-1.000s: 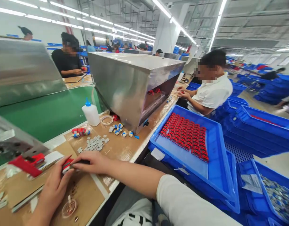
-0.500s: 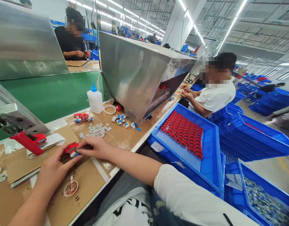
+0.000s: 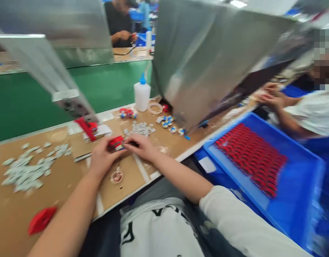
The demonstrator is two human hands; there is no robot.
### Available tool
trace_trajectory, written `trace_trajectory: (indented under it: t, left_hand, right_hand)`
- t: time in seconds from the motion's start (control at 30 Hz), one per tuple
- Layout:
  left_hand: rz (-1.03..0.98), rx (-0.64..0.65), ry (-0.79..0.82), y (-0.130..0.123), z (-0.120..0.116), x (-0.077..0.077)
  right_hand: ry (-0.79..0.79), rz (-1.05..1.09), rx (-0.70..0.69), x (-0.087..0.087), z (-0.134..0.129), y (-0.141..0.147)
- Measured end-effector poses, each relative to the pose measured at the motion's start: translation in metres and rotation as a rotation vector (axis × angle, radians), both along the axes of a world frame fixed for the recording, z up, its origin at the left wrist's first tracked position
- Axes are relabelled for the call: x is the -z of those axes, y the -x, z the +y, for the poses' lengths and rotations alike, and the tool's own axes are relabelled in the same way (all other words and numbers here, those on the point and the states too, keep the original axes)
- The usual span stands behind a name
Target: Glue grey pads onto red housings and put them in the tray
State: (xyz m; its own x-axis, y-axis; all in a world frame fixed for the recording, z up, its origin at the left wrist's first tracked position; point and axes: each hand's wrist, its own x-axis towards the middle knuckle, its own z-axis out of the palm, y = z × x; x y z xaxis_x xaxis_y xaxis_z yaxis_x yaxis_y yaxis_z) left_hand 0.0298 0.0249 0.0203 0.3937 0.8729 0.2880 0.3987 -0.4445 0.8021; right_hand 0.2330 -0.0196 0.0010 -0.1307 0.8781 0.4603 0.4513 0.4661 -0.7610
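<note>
A small red part with a pale and blue underside is gripped in my left hand, above the cardboard-covered bench. My right hand meets it from the right, fingers pinched at its edge around something dark that I cannot make out. Behind my right hand lies a pile of small grey pieces. Just below my hands sits a small round dish with brownish contents. A red part in a metal fixture stands left of my hands.
A white bottle with a blue cap and a tape ring stand behind. Pale pieces and a red object lie left. A blue tray holds red parts. A metal housing rises behind. Two people work nearby.
The camera view has swung left and down, showing more of the bench's left side. Both my hands remain together at the red part.
</note>
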Motion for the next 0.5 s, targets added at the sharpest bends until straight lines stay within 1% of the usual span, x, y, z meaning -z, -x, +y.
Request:
trace_trajectory:
  t: [0.03,0.07,0.13,0.2,0.3,0.37,0.5]
  left_hand:
    - [-0.012,0.052,0.002,0.000,0.000,0.003]
    - [-0.055,0.072,0.005,0.001,0.000,0.005]
    - [-0.156,0.087,0.013,0.002,0.001,0.010]
    - [-0.222,0.109,0.009,0.003,0.000,0.012]
    - [-0.236,0.154,-0.007,0.003,-0.002,0.012]
    - [-0.242,0.159,-0.016,0.003,-0.002,0.013]
    - [-0.215,0.152,-0.057,0.002,0.000,0.015]
  right_hand:
    - [-0.024,0.009,0.003,0.002,-0.001,-0.001]
    - [-0.038,0.018,0.024,0.004,0.000,-0.002]
    - [-0.053,0.040,0.096,0.006,0.000,-0.003]
    - [-0.068,0.040,0.139,0.004,-0.002,-0.003]
    - [-0.139,0.009,0.102,-0.003,-0.008,0.000]
    - [-0.184,0.006,0.085,-0.005,-0.010,0.002]
    - [-0.187,0.015,0.146,-0.006,-0.011,0.005]
